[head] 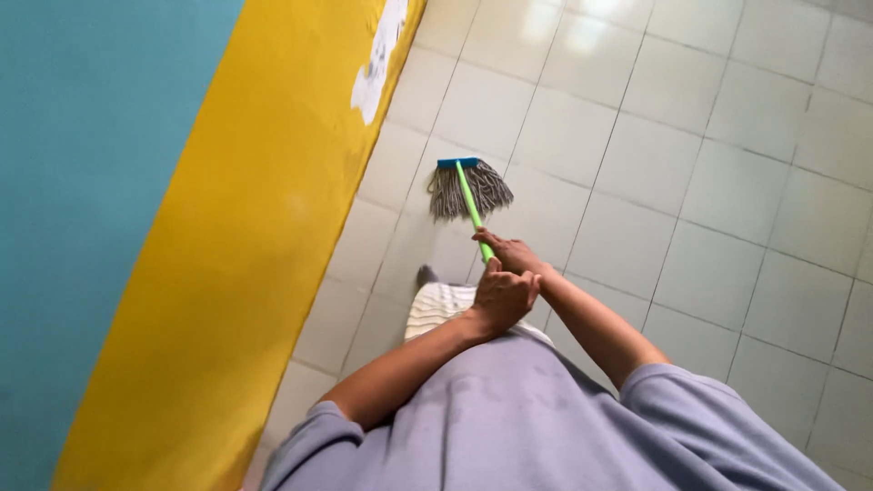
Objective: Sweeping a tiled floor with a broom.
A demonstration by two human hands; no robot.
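Both hands were clamped on the green mop handle (475, 216), the right hand (511, 254) ahead of the left hand (503, 296). The grey string mop head (466, 190) lay on the tiled floor (709, 182) near the yellow wall (245, 227). Steady downward pressure would probably keep its strands spread flat.

The mop (470, 189) beyond the right hand (512, 254) has a smooth, glossy green handle, a blue plastic-looking head and matt grey string strands. The floor tiles (727, 182) beneath gleam, glazed and smooth. Left of the left hand (503, 295), the painted wall (182, 227) looks matt.
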